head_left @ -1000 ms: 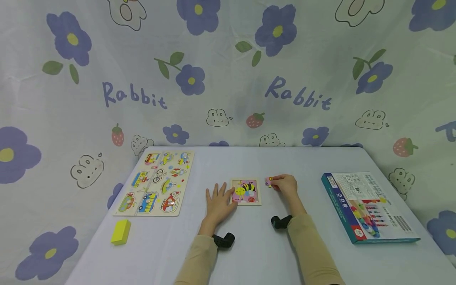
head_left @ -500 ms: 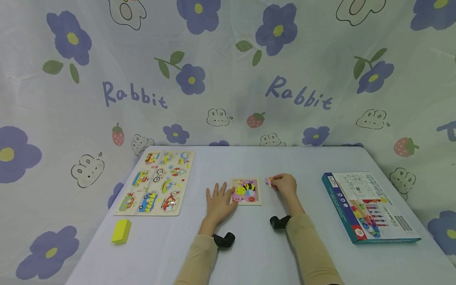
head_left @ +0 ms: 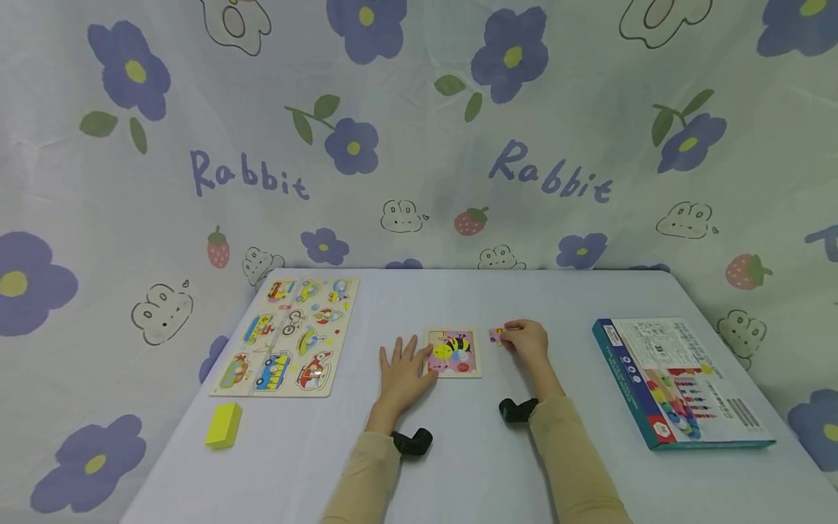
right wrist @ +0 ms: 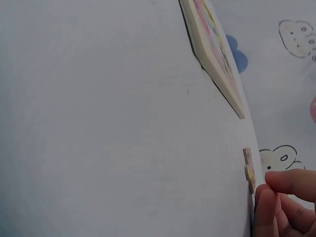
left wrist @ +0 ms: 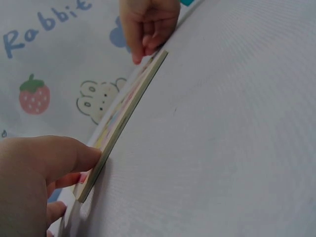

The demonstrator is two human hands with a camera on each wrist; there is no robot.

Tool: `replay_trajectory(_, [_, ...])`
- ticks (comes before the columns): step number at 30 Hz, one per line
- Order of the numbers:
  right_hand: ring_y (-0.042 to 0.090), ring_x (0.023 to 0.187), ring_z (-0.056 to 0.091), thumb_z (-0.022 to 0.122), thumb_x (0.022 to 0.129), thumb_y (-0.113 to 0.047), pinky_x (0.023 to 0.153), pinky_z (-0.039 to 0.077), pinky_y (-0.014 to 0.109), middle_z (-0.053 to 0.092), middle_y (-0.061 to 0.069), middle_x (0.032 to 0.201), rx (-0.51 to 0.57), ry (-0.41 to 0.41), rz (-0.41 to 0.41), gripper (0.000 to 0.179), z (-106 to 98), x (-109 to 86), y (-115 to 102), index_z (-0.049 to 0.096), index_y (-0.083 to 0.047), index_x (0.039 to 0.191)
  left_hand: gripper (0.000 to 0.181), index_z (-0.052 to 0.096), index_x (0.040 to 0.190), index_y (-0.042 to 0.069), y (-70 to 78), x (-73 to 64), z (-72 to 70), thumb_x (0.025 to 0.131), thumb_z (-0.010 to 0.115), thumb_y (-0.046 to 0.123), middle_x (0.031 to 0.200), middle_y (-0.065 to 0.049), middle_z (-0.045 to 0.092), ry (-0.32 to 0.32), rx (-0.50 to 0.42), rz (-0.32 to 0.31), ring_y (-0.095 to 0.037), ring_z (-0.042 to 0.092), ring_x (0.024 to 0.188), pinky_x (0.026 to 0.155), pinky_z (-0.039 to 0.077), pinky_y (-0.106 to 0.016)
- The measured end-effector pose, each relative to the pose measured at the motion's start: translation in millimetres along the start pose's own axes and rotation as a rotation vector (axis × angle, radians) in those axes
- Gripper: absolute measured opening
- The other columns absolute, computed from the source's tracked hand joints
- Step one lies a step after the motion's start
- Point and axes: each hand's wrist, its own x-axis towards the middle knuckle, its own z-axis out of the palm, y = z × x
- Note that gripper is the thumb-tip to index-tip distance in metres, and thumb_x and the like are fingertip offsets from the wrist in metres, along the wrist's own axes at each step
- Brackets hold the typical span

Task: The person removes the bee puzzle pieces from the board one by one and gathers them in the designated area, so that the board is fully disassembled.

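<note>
A small square wooden puzzle (head_left: 456, 352) with a bee picture lies flat near the middle of the table. My left hand (head_left: 401, 375) rests with fingers spread on its left side, and in the left wrist view the thumb (left wrist: 81, 157) touches the frame's near edge. Right of the puzzle, my right hand (head_left: 529, 342) pinches a small pink and yellow puzzle piece (head_left: 495, 335) at its right side with thumb and forefinger. The right wrist view shows this puzzle piece (right wrist: 249, 170) low at the tabletop, its right end partly hidden by the fingertips.
A larger vehicle peg puzzle board (head_left: 286, 337) lies at the table's left. In front of it is a yellow block (head_left: 223, 426). A flat box (head_left: 681, 382) with a blue-green edge lies on the right. A flower-patterned curtain (head_left: 419, 145) hangs behind the table (head_left: 471, 466).
The right hand's fingers shift slightly over the puzzle piece, covering a little more of it. The left hand keeps its place on the bee puzzle.
</note>
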Motion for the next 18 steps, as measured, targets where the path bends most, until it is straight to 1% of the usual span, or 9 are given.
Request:
replay_trajectory(2, [0.005, 0.058, 0.056, 0.068, 0.076, -0.010, 0.055, 0.045, 0.018, 0.069, 0.008, 0.079, 0.081, -0.028, 0.029, 0.030, -0.5, 1.0, 0.5, 0.068, 0.003, 0.103, 0.054, 0.049, 0.135, 0.022, 0.3, 0.1, 0.0, 0.086, 0.051, 0.044, 0.148, -0.010, 0.031, -0.001, -0.001, 0.000, -0.037, 0.014, 0.139, 0.106, -0.001, -0.062])
replay_trajectory(5, [0.003, 0.059, 0.058, 0.067, 0.079, -0.008, 0.056, 0.048, 0.016, 0.068, 0.006, 0.082, 0.222, -0.074, 0.067, 0.033, -0.1, 1.4, -2.1, 0.064, 0.005, 0.109, 0.053, 0.050, 0.134, 0.022, 0.3, -0.1, 0.2, 0.086, 0.051, 0.044, 0.148, -0.010, 0.031, 0.005, 0.000, 0.004, -0.037, 0.014, 0.139, 0.106, -0.001, -0.062])
replay_trajectory(8, [0.004, 0.063, 0.060, 0.065, 0.082, -0.007, 0.060, 0.050, 0.018, 0.067, 0.008, 0.086, 0.311, -0.111, 0.087, 0.034, 1.6, 1.0, -8.0, 0.061, 0.007, 0.113, 0.054, 0.050, 0.134, 0.022, 0.0, 0.2, 0.8, 0.086, 0.050, 0.044, 0.148, -0.010, 0.031, 0.012, 0.000, 0.009, -0.037, 0.014, 0.139, 0.106, -0.001, -0.062])
replay_trajectory(10, [0.006, 0.066, 0.061, 0.064, 0.083, -0.007, 0.063, 0.052, 0.020, 0.067, 0.009, 0.088, 0.325, -0.131, 0.093, 0.034, 3.6, 0.6, -12.6, 0.061, 0.006, 0.114, 0.054, 0.050, 0.134, 0.022, -0.1, 0.4, 1.2, 0.086, 0.050, 0.044, 0.148, -0.010, 0.032, 0.016, 0.000, 0.012, -0.037, 0.014, 0.139, 0.106, -0.001, -0.062])
replay_trajectory(13, [0.008, 0.067, 0.061, 0.064, 0.084, -0.009, 0.065, 0.052, 0.022, 0.067, 0.013, 0.093, 0.312, -0.160, 0.084, 0.033, 8.1, -0.7, -18.9, 0.061, 0.005, 0.114, 0.054, 0.050, 0.135, 0.022, -0.1, 0.6, 1.3, 0.086, 0.050, 0.044, 0.148, -0.010, 0.031, 0.014, 0.002, 0.010, -0.037, 0.014, 0.139, 0.106, -0.001, -0.062])
replay_trajectory(18, [0.009, 0.072, 0.060, 0.064, 0.086, -0.014, 0.068, 0.051, 0.020, 0.065, 0.014, 0.103, 0.301, -0.206, 0.085, 0.032, 17.7, -4.2, -26.6, 0.062, 0.000, 0.115, 0.054, 0.050, 0.134, 0.022, 0.5, -0.2, 0.3, 0.086, 0.051, 0.044, 0.148, -0.011, 0.032, 0.008, 0.008, 0.003, -0.037, 0.014, 0.139, 0.106, -0.001, -0.062])
